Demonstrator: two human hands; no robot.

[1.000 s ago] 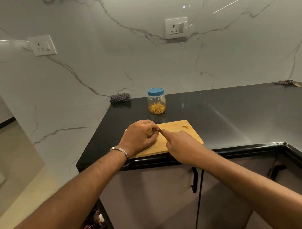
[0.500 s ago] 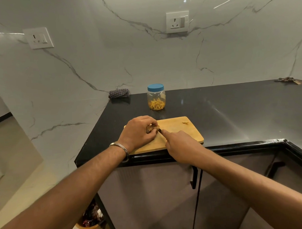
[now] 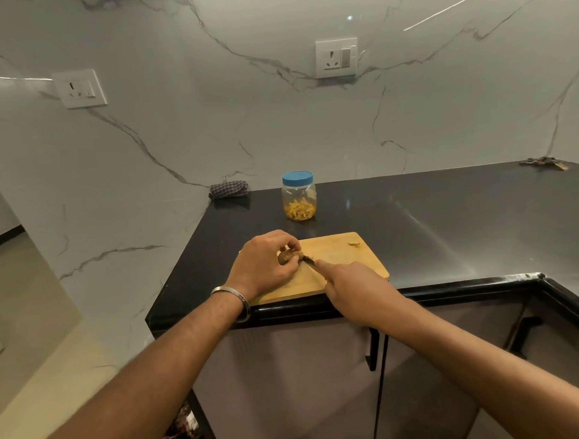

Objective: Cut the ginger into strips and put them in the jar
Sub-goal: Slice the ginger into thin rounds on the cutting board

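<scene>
On the wooden cutting board my left hand grips a brown piece of ginger between curled fingers and thumb. My right hand holds a knife, index finger stretched along its back; the short visible blade touches the ginger's right end. Most of the knife is hidden under the hand. A small yellow ginger scrap lies near the board's far right corner. Behind the board stands a clear jar with a blue lid on, holding yellow ginger strips at its bottom.
The black countertop stretches right and back to the marble wall. A folded checked cloth lies in the back left corner, a dark rag at the far right. Cabinet doors with black handles sit below the counter edge.
Both hands stay on the board with ginger and knife; the ginger has turned slightly in my left fingers and shows more. The camera has tilted a little.
</scene>
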